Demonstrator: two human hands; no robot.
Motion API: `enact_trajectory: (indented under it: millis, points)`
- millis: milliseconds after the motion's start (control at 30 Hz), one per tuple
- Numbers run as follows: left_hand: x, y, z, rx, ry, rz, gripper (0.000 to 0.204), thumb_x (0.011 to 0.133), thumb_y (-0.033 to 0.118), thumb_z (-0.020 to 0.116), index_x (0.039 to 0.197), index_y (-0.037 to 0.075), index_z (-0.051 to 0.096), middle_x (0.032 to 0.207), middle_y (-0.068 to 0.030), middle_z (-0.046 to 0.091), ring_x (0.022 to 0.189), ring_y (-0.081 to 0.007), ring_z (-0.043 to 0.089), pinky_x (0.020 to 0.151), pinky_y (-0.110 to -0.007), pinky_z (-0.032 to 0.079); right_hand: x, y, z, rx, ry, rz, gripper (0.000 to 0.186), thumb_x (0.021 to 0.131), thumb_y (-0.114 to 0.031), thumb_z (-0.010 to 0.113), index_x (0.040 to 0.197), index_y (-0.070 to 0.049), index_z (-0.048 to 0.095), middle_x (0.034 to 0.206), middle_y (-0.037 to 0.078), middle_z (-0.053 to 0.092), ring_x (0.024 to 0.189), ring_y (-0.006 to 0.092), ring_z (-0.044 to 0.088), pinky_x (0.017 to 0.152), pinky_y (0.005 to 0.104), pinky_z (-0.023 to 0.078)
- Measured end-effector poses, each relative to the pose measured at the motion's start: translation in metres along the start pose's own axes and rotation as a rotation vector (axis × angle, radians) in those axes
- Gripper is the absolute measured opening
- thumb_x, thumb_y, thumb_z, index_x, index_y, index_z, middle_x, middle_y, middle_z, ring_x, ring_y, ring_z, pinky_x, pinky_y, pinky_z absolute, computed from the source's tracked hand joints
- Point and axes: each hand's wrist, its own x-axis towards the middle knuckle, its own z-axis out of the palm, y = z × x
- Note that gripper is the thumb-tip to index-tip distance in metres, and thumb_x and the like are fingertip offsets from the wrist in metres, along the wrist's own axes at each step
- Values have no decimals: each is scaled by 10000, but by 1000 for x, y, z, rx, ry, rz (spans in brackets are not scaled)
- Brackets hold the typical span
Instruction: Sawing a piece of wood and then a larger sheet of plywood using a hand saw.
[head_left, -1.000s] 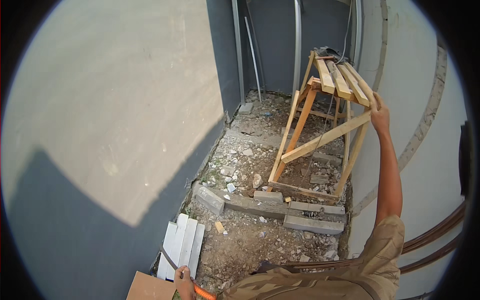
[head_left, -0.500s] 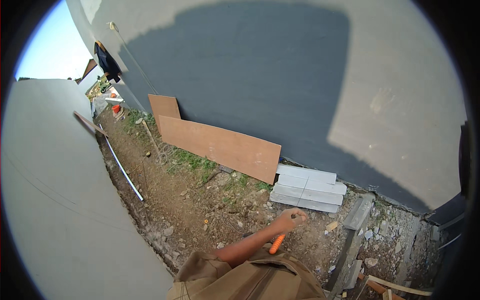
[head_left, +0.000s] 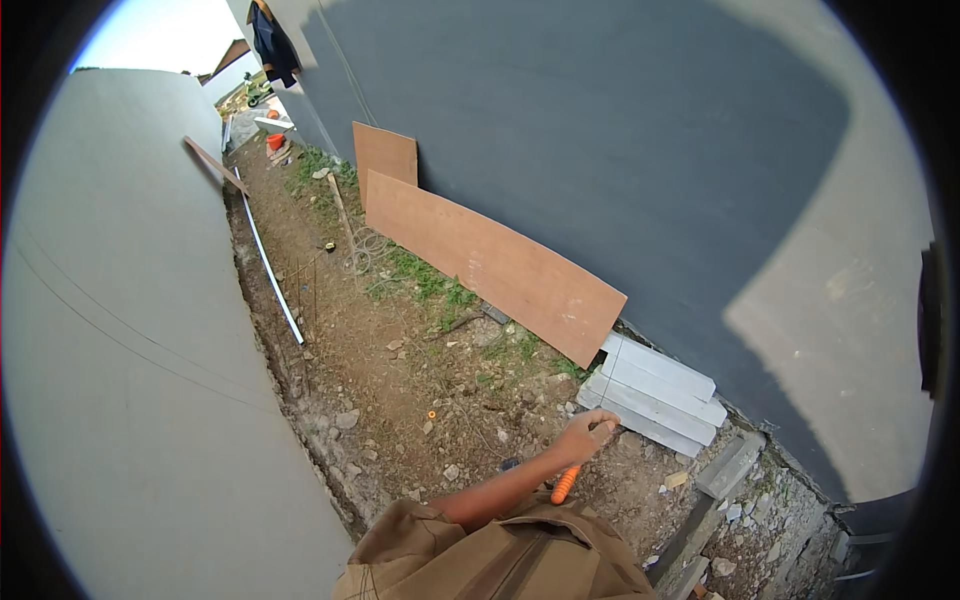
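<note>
My left hand reaches across in front of me from the left, fingers curled together in a pinch. From its fingertips a thin dark wire or string runs up over the pale planks; where it ends is unclear. Just beyond the hand lies a stack of whitish-grey planks against the wall's foot. Below my wrist, at the brown jacket, an orange ribbed handle sticks up, apart from the fingers. My right hand is out of view.
A long brown board and a smaller one lean on the grey wall. Concrete beams and rubble lie at right. A white pipe runs along the left wall. A loose cord lies in the weeds.
The view has turned, so the boards and planks sit further right and are tilted more. My left hand keeps its pinch, now overlapping the near edge of the planks.
</note>
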Motion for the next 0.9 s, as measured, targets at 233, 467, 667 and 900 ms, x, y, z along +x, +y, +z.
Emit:
enact_trajectory:
  millis: [233,467,667,900]
  points:
    - [5,12,-121,-352,202,276,307,990,163,437,1265,79,544,937,16,516,727,-45,491,594,-203,409,-294,-411,46,978,-1660,-313,730,896,-249,652,1477,-7,282,1242,185,522,1090,248,545,950,355,446]
    - [-32,31,-205,-149,363,474,355,978,165,446,1312,79,530,1270,-162,446,1205,-292,464,1019,-385,362,-358,-590,36,1082,-1799,-745,539,879,-141,592,1358,24,409,1072,199,605,981,254,607,880,381,472]
    - [-52,10,-279,166,342,379,303,954,136,501,1224,62,616,1391,-220,398,1255,-372,444,1021,-398,375,-427,-663,61,1263,-1966,-756,167,845,-106,598,963,11,614,818,109,631,744,183,607,662,321,480]
    - [-84,-45,-428,-61,879,-174,294,930,201,580,1152,19,643,1055,-160,670,968,-239,642,854,-351,493,-518,-793,89,899,-2004,-789,165,860,-148,647,929,2,639,651,33,574,564,119,526,523,290,421]
